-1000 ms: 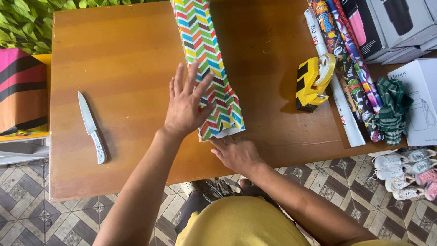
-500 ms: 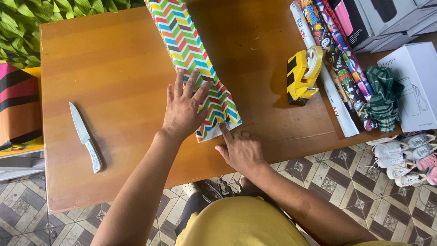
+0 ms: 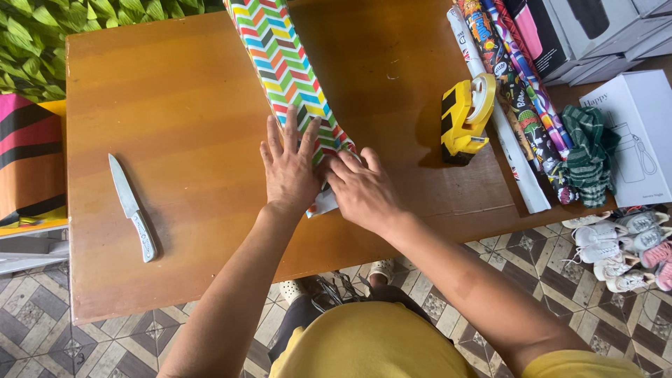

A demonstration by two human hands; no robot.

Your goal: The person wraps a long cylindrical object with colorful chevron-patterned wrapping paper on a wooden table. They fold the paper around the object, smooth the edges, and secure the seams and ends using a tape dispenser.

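Both hands lie on the near end of a long parcel wrapped in chevron-striped paper [image 3: 283,59]. With fingers spread and nothing clasped, the left hand [image 3: 288,171] rests flat, palm down, over the parcel's left edge and the wood beside it. Just beside it and touching it, the right hand [image 3: 362,189] presses down on the parcel's end with fingers together and gently curled, covering most of the folded paper there; whether it pinches a flap cannot be told. A white corner of paper peeks out between the two wrists. From the hands, the parcel runs away across the wooden bench [image 3: 175,105] and out of the top edge of the view. Well to the left lies a knife [image 3: 131,208] with a pale handle, blade pointing away. To the right of the parcel stands a yellow tape dispenser [image 3: 465,117], and beyond it lie rolls of printed wrapping paper [image 3: 514,77], a green striped cloth [image 3: 586,150] and a white box [image 3: 640,133].
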